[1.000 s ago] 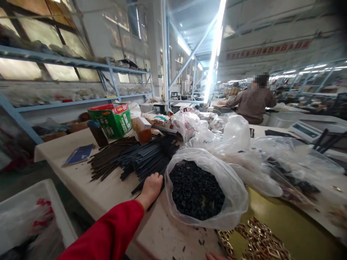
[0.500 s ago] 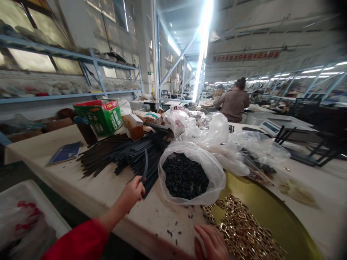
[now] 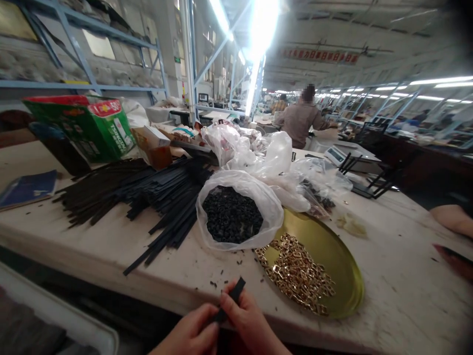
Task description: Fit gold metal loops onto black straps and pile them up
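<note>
Both hands meet at the table's front edge on one black strip (image 3: 239,286). My left hand (image 3: 197,325) grips it lower down, fingers closed. Closer to its upper end, my right hand (image 3: 246,313) pinches it between thumb and fingers; the strip's tip sticks out above. The lower part of the strip drops out of sight between the hands. Past them stands a white plastic bag (image 3: 273,212) filled with small black pieces (image 3: 232,214). To the right, a round gold tray (image 3: 351,286) bears many gold rectangular buckles (image 3: 295,276). A fan of black strips (image 3: 166,197) lies to the left.
A green and red carton (image 3: 99,128), a blue booklet (image 3: 29,190) and a small brown box (image 3: 151,145) stand or lie at the left. Clear plastic bags (image 3: 251,148) pile up behind. At the right edge another person's arm (image 3: 453,217) shows. A white bin (image 3: 74,315) is below left.
My left hand has brought the strip from the pile down to the table's edge. My right hand has left the buckles' side and now grips the strip too. The view has shifted.
</note>
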Motion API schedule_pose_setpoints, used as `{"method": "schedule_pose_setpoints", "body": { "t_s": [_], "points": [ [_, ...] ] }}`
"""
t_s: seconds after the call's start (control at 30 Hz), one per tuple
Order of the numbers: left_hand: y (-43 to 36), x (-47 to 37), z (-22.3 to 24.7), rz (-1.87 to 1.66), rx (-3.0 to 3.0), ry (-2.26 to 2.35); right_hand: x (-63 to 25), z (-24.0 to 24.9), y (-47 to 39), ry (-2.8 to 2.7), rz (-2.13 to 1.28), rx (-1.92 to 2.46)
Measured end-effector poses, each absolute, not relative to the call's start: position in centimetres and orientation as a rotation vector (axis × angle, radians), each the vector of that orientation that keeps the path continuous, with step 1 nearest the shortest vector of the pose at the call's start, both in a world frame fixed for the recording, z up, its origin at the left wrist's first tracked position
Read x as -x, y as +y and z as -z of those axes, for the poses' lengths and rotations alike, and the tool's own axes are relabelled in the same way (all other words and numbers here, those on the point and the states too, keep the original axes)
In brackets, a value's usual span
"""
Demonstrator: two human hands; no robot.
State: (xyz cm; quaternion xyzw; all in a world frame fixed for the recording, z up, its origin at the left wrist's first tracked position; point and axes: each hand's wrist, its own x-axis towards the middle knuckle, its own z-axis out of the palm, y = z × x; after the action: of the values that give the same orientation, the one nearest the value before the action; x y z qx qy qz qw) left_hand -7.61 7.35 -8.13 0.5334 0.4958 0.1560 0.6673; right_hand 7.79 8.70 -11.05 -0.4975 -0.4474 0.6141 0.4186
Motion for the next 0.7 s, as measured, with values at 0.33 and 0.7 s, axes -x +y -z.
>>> {"method": "schedule_pose_setpoints", "body": {
  "t_s": [0.33,0.7],
  "points": [
    [13.0,4.6,5.8,-0.312,-0.83,1.137,-17.5,9.6,15.8,-1.978,-0.503,1.858],
    [16.2,4.0,6.9,-0.197,-0.77,1.124,-17.8,9.2,17.5,-2.143,-0.578,1.923]
  ]
}}
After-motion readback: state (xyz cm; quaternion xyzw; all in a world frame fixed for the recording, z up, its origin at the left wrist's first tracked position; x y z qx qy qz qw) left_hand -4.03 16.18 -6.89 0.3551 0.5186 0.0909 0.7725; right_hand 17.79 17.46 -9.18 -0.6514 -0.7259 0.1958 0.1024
